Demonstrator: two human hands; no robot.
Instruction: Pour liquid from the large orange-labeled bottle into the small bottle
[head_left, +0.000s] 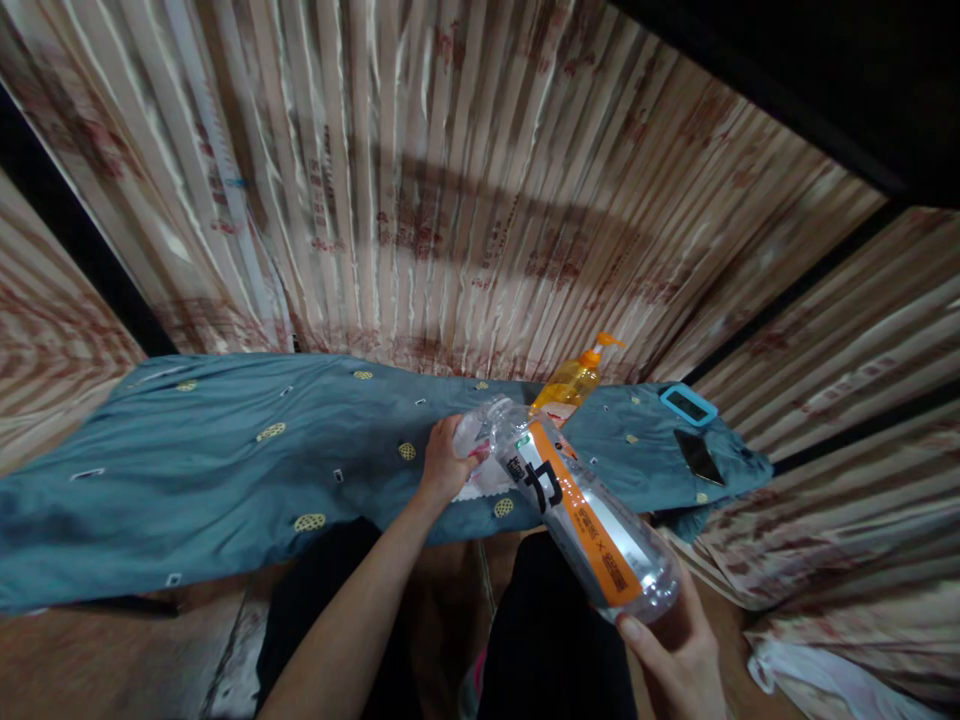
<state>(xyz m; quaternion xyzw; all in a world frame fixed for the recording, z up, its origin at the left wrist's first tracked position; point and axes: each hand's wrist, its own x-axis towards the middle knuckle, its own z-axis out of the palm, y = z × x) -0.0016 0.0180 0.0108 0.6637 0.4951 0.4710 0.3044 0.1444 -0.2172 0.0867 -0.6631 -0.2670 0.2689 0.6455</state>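
My right hand (675,655) grips the base of a clear plastic bottle (581,505) with an orange and white label, tilted so that its neck points away and to the left. My left hand (448,460) is closed around the bottle's neck and cap end, over a small white cloth or tissue (476,487) lying on the blue-green patterned fabric (187,470) that covers a low surface. An orange pump bottle (574,383) stands just behind the clear bottle's neck.
A phone in a light blue case (688,404) and a dark phone (697,456) lie at the fabric's right end. Striped curtain-like sheeting (450,180) hangs behind. My dark-trousered legs (547,640) are below. White cloth (817,680) lies at the lower right.
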